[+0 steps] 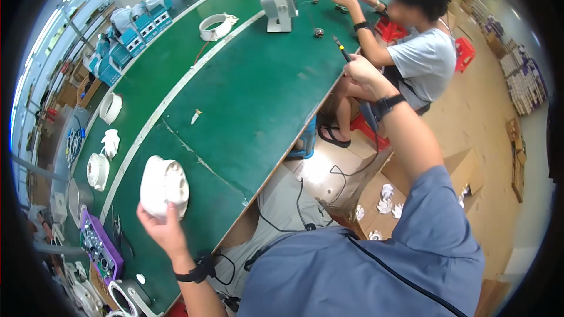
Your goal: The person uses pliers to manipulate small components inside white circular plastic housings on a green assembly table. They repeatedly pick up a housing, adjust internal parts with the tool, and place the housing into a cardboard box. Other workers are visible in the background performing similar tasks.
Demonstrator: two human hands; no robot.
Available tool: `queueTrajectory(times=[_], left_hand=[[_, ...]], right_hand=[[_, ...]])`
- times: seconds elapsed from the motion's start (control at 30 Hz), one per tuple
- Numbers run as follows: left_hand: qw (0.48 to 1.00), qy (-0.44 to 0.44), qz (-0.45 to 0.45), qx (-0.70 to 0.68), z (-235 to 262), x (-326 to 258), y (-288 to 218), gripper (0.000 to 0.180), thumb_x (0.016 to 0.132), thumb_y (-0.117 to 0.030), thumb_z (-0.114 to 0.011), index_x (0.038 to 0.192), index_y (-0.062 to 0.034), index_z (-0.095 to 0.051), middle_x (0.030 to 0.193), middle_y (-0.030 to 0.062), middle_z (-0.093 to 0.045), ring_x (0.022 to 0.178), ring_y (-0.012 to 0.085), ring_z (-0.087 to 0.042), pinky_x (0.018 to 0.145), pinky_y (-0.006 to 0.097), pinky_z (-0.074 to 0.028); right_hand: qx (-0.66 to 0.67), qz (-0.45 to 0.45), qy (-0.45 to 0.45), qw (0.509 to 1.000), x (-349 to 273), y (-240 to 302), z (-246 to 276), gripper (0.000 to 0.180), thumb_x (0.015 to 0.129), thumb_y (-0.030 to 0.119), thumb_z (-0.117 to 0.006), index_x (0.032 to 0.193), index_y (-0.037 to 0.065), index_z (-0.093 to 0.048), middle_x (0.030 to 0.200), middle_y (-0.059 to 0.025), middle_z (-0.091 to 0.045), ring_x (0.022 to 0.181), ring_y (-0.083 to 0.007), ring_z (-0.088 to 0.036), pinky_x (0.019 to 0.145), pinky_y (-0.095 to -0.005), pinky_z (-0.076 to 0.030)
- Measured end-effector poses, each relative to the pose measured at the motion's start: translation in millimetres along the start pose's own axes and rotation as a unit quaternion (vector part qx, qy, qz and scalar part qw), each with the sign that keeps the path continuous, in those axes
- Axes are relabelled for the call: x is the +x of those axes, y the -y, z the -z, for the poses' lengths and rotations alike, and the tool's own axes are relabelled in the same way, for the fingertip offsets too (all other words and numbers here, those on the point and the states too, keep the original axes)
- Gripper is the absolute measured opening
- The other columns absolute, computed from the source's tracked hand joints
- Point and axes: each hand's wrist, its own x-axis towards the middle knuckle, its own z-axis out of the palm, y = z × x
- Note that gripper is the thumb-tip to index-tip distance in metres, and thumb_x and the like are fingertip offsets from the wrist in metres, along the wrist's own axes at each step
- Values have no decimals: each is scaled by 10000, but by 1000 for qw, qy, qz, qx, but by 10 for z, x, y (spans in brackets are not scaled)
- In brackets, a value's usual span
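My left hand [161,230] is closed on the lower edge of a rounded white plastic housing [154,186], tilted over the green table at the lower left. Its hollowed side faces right. My right hand [365,75] is wrapped round a corded hand tool [345,53] with a metal tip, a yellow band and a dark body. The tool points up and left above the table's right edge, touching nothing. Its grey rear end [369,116] shows below my hand, with a cable hanging from it. Whether it is a screwdriver or a soldering iron I cannot tell.
A co-worker [420,53] sits at the far right of the green table [252,100]. A white desk fan [279,1], a white ring [216,26] and a small part [195,117] rest on it. A purple tray [101,246] of metal parts lies left; a carton [390,191] stands right.
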Motion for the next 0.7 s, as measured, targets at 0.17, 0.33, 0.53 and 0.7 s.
queueTrajectory(times=[0.17, 0.33, 0.53, 0.7], left_hand=[[960, 133, -133, 206, -304, -335, -163, 592, 772, -31, -832, 1296, -25, -556, 1154, 115, -614, 1092, 276, -610, 1001, 380, -459], [857, 266, -326, 299, -716, -502, -269, 492, 721, -158, -847, 1191, -169, -704, 1085, 22, -611, 1137, 240, -578, 1072, 557, -334], [852, 302, -330, 273, -753, -620, -316, 528, 676, -137, -862, 1175, -156, -689, 1161, 62, -605, 1173, 291, -567, 1090, 571, -324], [891, 231, -301, 248, -479, -533, -287, 539, 715, -82, -802, 1227, -88, -633, 1250, 107, -601, 1211, 326, -573, 1106, 561, -342]], right_hand=[[149, 71, 146, 975, -924, 211, -737, 424, 918, 148, -619, 1301, -17, -545, 982, -33, -611, 812, -153, -579, 710, -311, -495], [90, 169, 237, 953, -1783, 276, -1584, 557, 941, 365, -742, 1295, -11, -534, 1053, -60, -635, 948, -155, -618, 824, -317, -520], [-43, 170, 213, 961, -2055, 585, -1881, 671, 851, 358, -804, 1326, -27, -528, 1075, -171, -666, 997, -244, -660, 880, -365, -516], [-65, 174, 229, 955, -2081, 655, -1918, 692, 810, 301, -813, 1335, -43, -522, 1133, -222, -677, 1025, -301, -674, 924, -384, -517]])
